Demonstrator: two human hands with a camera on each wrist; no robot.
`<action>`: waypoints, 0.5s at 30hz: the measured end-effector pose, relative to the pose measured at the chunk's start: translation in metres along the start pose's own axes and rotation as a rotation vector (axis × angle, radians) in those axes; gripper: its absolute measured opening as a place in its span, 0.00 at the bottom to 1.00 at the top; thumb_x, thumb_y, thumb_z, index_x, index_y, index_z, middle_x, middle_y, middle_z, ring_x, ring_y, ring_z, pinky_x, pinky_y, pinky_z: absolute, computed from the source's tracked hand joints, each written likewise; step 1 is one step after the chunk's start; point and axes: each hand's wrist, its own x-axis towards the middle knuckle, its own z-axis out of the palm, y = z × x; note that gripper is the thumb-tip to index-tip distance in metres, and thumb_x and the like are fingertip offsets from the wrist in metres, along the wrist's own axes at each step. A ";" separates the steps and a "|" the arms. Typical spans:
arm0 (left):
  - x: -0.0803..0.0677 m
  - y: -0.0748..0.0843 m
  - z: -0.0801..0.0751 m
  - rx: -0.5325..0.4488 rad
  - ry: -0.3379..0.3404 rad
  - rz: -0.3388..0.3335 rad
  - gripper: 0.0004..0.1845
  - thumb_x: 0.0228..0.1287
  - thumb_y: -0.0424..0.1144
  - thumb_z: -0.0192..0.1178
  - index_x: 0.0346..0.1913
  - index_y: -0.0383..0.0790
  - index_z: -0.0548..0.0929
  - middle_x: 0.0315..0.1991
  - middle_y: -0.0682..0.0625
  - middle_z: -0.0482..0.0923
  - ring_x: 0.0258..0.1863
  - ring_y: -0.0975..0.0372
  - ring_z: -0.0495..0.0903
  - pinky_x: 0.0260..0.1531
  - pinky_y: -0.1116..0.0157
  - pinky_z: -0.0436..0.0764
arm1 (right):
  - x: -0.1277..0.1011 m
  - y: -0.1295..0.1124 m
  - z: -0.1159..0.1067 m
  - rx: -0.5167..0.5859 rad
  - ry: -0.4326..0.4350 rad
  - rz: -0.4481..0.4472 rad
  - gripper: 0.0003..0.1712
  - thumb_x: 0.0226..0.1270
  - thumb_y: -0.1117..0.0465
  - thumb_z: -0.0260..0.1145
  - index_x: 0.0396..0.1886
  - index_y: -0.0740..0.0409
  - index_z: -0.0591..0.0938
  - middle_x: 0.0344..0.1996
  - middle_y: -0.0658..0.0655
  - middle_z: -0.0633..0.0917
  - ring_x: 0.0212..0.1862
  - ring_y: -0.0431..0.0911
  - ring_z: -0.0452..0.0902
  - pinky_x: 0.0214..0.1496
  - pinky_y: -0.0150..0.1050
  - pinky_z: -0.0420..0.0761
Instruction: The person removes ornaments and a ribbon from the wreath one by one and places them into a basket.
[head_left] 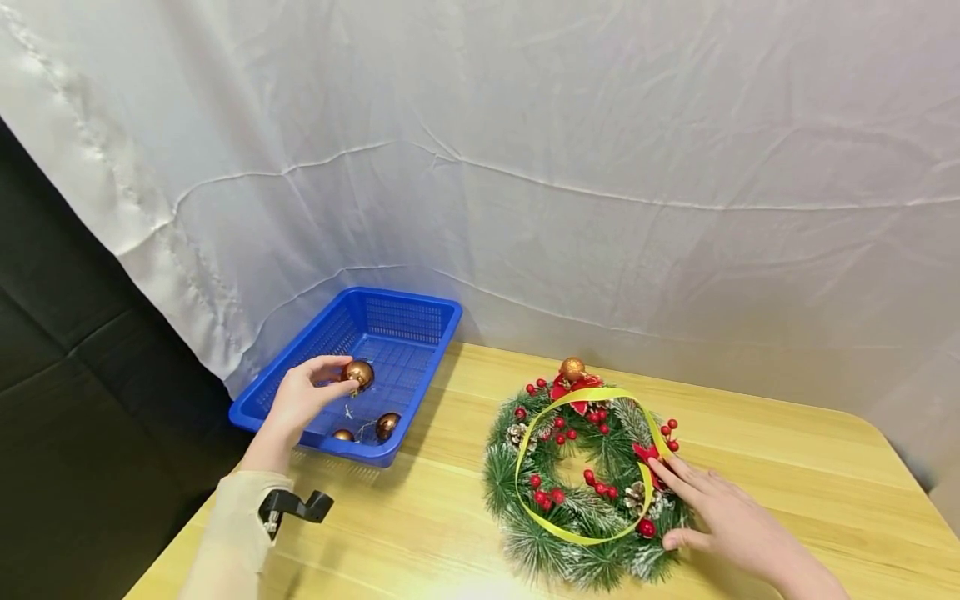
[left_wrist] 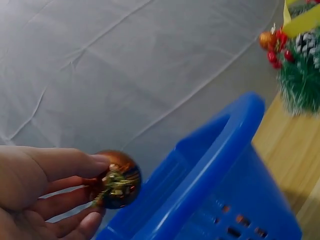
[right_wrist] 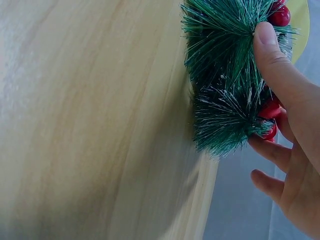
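My left hand pinches a shiny copper Christmas bauble between thumb and fingers, above the blue plastic basket. In the left wrist view the bauble shows its gold cap and string. Two more copper baubles lie in the basket, one bauble by the near right corner. On the table's right side lies a green Christmas wreath with red berries, pine cones and a yellow ribbon looped over it. With extended fingers, my right hand rests on the wreath's right edge, its thumb on the needles.
A glittery orange bauble sits at the wreath's far edge beside a red flower. Behind the wooden table hangs a pale grey cloth. Dark fabric hangs on the left.
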 end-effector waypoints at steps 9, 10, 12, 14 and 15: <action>0.010 -0.015 -0.012 0.104 -0.148 0.010 0.24 0.57 0.41 0.69 0.56 0.35 0.79 0.51 0.37 0.78 0.52 0.47 0.76 0.49 0.49 0.77 | 0.000 0.000 -0.001 0.009 -0.010 0.014 0.54 0.48 0.31 0.64 0.73 0.47 0.61 0.68 0.63 0.64 0.61 0.67 0.67 0.67 0.26 0.29; 0.011 -0.016 -0.013 0.107 -0.160 0.012 0.24 0.57 0.40 0.69 0.55 0.35 0.79 0.50 0.38 0.79 0.51 0.47 0.77 0.48 0.50 0.78 | 0.000 0.000 -0.001 0.009 -0.009 0.015 0.54 0.48 0.31 0.64 0.73 0.47 0.62 0.68 0.63 0.64 0.61 0.67 0.67 0.70 0.32 0.32; 0.012 -0.017 -0.015 0.109 -0.183 0.019 0.23 0.57 0.38 0.69 0.55 0.34 0.80 0.50 0.37 0.79 0.49 0.48 0.78 0.47 0.51 0.79 | 0.000 -0.001 -0.001 0.013 -0.007 0.021 0.54 0.47 0.30 0.64 0.73 0.46 0.62 0.69 0.63 0.64 0.61 0.67 0.67 0.70 0.33 0.33; 0.013 -0.017 -0.015 0.106 -0.205 0.020 0.22 0.57 0.36 0.69 0.55 0.33 0.79 0.49 0.36 0.80 0.47 0.48 0.79 0.46 0.52 0.80 | 0.000 0.000 -0.001 0.011 -0.009 0.018 0.54 0.47 0.30 0.64 0.74 0.47 0.61 0.68 0.63 0.64 0.61 0.67 0.67 0.70 0.32 0.33; 0.013 -0.018 -0.015 0.103 -0.217 0.018 0.22 0.57 0.35 0.68 0.55 0.32 0.79 0.49 0.36 0.79 0.47 0.48 0.80 0.45 0.52 0.80 | 0.000 0.000 -0.001 0.010 -0.011 0.019 0.54 0.47 0.30 0.64 0.74 0.47 0.61 0.68 0.63 0.64 0.61 0.67 0.67 0.70 0.32 0.32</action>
